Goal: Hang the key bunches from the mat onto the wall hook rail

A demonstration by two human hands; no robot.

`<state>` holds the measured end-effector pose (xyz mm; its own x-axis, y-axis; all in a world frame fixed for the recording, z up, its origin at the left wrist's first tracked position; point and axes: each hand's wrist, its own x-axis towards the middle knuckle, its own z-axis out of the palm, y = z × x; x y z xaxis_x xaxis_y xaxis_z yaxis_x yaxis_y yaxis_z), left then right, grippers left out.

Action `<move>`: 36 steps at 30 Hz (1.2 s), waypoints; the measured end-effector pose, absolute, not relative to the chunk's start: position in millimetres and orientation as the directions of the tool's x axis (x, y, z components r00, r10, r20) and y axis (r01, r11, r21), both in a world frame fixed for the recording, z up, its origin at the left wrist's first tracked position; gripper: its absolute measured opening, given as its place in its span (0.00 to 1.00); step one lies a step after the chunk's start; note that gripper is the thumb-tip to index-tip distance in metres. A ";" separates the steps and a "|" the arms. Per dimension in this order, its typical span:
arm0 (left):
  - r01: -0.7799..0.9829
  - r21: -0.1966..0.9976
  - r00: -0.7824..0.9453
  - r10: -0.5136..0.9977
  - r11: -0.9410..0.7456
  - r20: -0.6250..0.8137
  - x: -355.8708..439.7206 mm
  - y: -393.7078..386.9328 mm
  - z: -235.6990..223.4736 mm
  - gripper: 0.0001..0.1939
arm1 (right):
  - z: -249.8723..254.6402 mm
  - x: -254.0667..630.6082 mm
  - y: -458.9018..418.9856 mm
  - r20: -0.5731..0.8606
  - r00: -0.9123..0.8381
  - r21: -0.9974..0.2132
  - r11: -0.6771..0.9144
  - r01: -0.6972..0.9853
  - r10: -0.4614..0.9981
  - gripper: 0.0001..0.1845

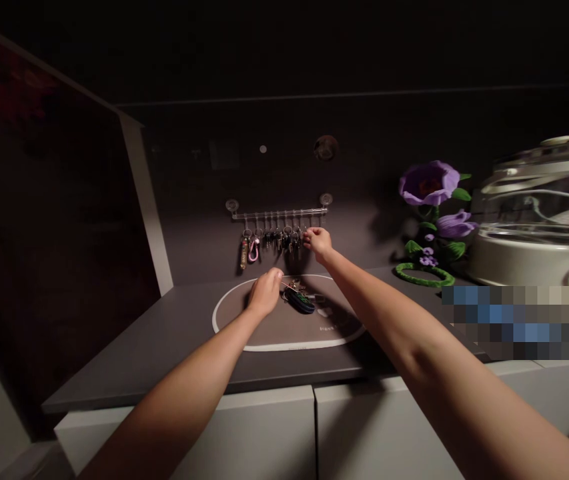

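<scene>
A clear hook rail [278, 213] is stuck on the dark wall, with several keys and key rings [270, 239] hanging from it. My right hand [318, 242] is raised to the rail's right end, fingers pinched on a key ring at a hook. My left hand [266, 291] rests lower, over an oval grey mat [244, 333] on the counter, fingers closed on a small key ring. A bunch of keys with a dark fob [299, 299] lies on the mat just right of that hand.
A purple crocheted flower [431, 193] with a green ring base stands on the counter at right. Beside it is a white cooker with a glass lid [539, 220]. White cabinet doors [264, 427] sit below the dark counter. A tall panel rises at left.
</scene>
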<state>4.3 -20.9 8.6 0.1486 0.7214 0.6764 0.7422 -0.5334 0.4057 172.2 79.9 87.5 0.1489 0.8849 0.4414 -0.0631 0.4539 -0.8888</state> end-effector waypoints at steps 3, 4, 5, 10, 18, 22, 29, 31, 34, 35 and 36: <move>0.737 0.412 0.148 0.722 -0.536 0.676 4.2 -22.0 9.5 0.17 | 86.0 171.9 68.5 0.387 0.220 -0.903 0.416 -0.106 0.896 0.07; 0.737 0.413 0.148 0.724 -0.535 0.674 4.1 -22.4 9.9 0.16 | 85.0 171.9 64.2 0.389 0.220 -0.905 0.416 -0.093 0.895 0.07; 0.736 0.414 0.149 0.725 -0.535 0.672 4.0 -22.8 10.2 0.16 | 83.7 172.1 59.7 0.390 0.219 -0.906 0.415 -0.079 0.894 0.07; 0.736 0.414 0.163 0.734 -0.536 0.660 2.5 -23.3 11.0 0.15 | 72.2 175.4 31.3 0.384 0.137 -0.919 0.393 -0.040 0.913 0.09; 0.729 0.410 0.182 0.733 -0.548 0.656 0.1 -22.8 9.4 0.14 | 45.9 180.6 -16.2 0.437 -0.098 -0.893 0.444 0.078 0.894 0.09; 0.732 0.390 0.216 0.734 -0.558 0.644 -0.5 -23.0 9.8 0.14 | 33.2 182.5 -24.7 0.456 -0.216 -0.831 0.500 0.244 0.864 0.09; 0.744 0.366 0.227 0.726 -0.559 0.649 0.4 -26.2 13.4 0.15 | 31.7 181.9 -29.1 0.476 -0.415 -0.522 0.628 0.577 0.776 0.08; 0.740 0.366 0.226 0.721 -0.565 0.655 0.9 -26.8 13.8 0.14 | 33.8 182.2 -29.2 0.467 -0.478 -0.414 0.661 0.625 0.744 0.09; 0.741 0.373 0.211 0.721 -0.559 0.660 1.0 -27.0 13.8 0.13 | 37.2 185.0 -29.9 0.446 -0.503 -0.304 0.654 0.693 0.740 0.11; 0.741 0.375 0.209 0.721 -0.557 0.660 0.9 -27.0 13.9 0.13 | 38.4 186.6 -30.3 0.429 -0.499 -0.296 0.639 0.710 0.753 0.11; 0.741 0.376 0.206 0.721 -0.557 0.662 0.7 -27.1 14.0 0.14 | 39.5 188.4 -31.0 0.402 -0.496 -0.297 0.622 0.725 0.770 0.12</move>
<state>0.7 -27.1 14.0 0.2063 0.7209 0.6617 0.7407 -0.5569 0.3758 188.4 -31.0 39.5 -0.4958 0.7697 0.4021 0.7248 0.6219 -0.2966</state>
